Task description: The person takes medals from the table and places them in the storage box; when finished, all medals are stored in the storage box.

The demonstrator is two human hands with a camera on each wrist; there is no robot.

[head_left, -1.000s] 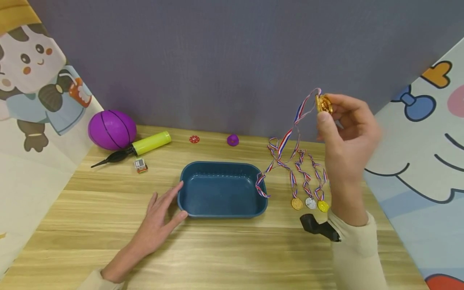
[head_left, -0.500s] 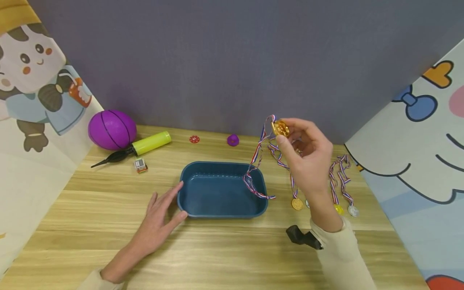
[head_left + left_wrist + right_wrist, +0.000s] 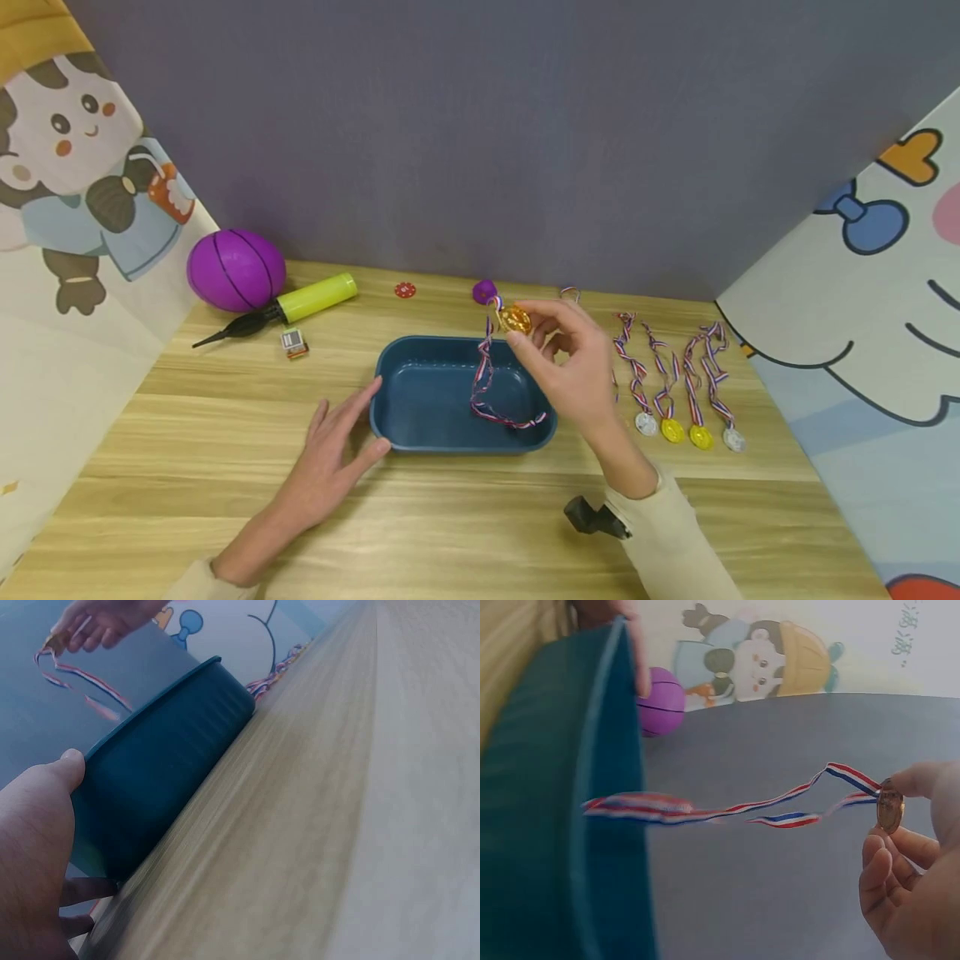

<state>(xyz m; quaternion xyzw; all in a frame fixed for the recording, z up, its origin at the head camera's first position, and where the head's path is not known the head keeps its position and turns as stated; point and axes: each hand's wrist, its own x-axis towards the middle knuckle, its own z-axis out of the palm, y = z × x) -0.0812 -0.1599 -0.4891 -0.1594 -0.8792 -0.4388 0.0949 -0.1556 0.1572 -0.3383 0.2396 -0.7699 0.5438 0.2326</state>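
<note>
Gold-coloured and pinched between thumb and fingertips, a medal hangs in the grip of the right hand above the far right part of a dark blue plastic tub. Its red, white and blue ribbon trails down from the medal into the tub, the loop lying on the tub floor near the right wall. The left hand lies flat on the wooden worktop, fingers straight and relaxed, thumb and fingertips touching the tub's left wall; it clasps nothing. To the right of the tub four more medals lie in a row on the worktop, ribbons stretched toward the back wall. At the back left sit a purple ball, a yellow hand pump and a small box. A red disc and a small purple piece lie near the wall.
</note>
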